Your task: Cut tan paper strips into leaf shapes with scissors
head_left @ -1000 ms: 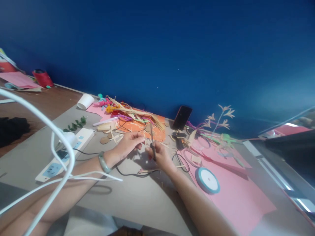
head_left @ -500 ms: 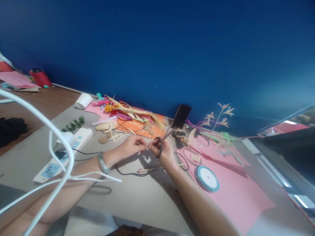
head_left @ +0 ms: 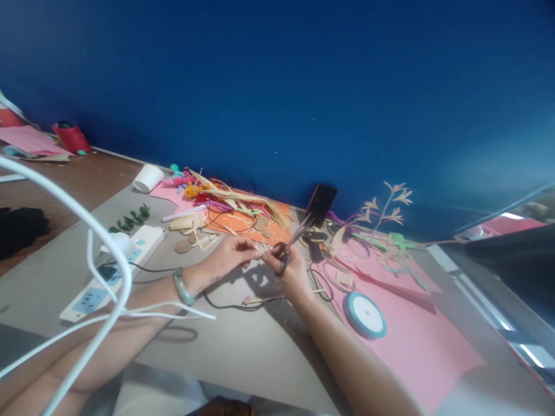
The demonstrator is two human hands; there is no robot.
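Note:
My right hand (head_left: 291, 270) is closed around the dark handles of a pair of scissors (head_left: 299, 232), whose blades point up and away, slightly parted. Its thumb and fingertip meet the fingertips of my left hand (head_left: 232, 254) over the middle of the table. My left hand is pinched on something too small to make out, and a green bangle (head_left: 184, 286) circles that wrist. Just beyond the scissors a phone (head_left: 321, 203) leans against the wall. Behind my left hand an orange sheet (head_left: 232, 221) carries pale dried strips (head_left: 243, 201) and scraps.
A power strip (head_left: 113, 274) lies at left, with white cables (head_left: 125, 277) crossing in front. On the right, pink paper (head_left: 427, 346) holds a blue-rimmed spool (head_left: 366, 315). Pale flowers on a stem (head_left: 384, 208) stand at the back right; a white cup (head_left: 148, 178) lies back left.
My left hand's fingers have shifted slightly and reach closer to my right fingertips. The scissors have turned a little, their blades now more visibly parted.

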